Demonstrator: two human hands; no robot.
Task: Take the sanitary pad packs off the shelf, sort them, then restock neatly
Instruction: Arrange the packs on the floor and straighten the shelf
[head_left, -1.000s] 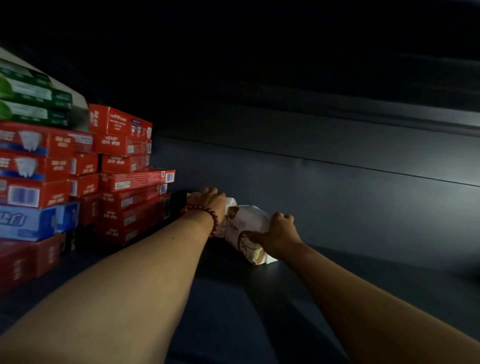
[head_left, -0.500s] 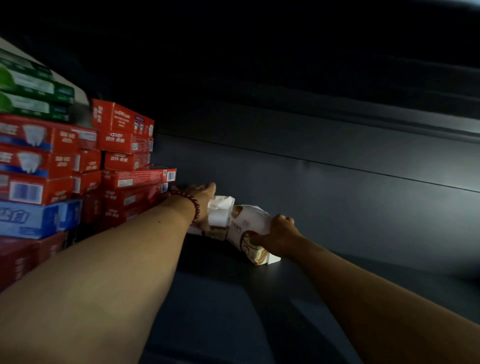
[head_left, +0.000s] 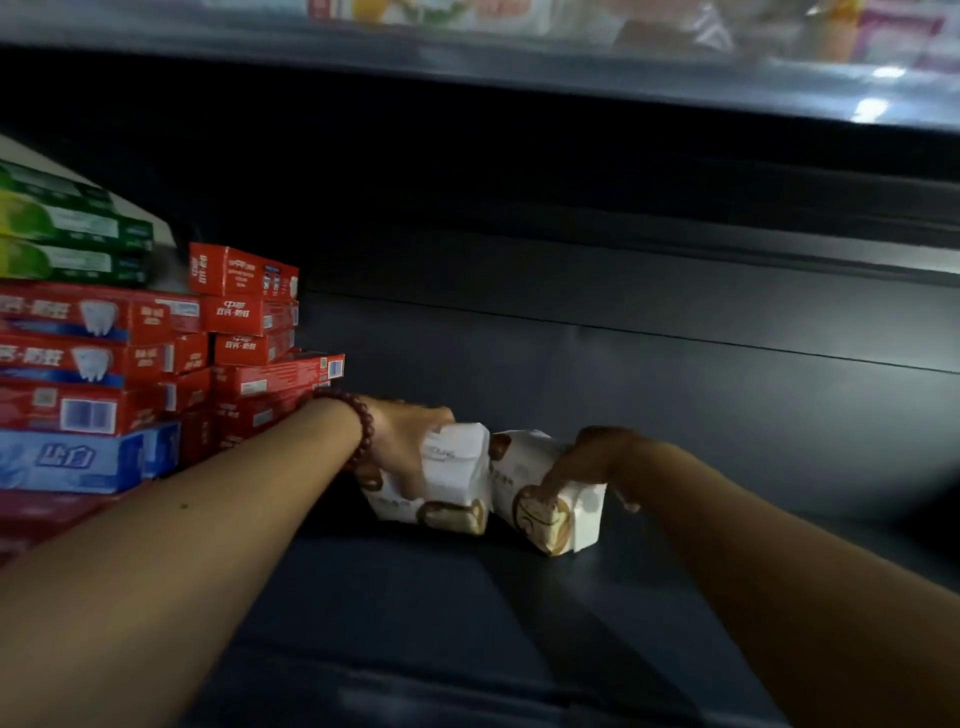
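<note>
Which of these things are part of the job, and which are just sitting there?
Part of the job: left pack, held by the left hand; right pack, held by the right hand; the shelf.
Just lying about: red boxes, green boxes and blue box, stacked at left.

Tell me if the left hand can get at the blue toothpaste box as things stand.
Probably not right away: the left hand grips a white pad pack. The blue toothpaste box sits beside that forearm, its front face unblocked, so a freed hand likely could.

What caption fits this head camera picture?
Left hand grips the left pad pack, right hand the right pad pack, beside toothpaste boxes on a shelf.
</note>
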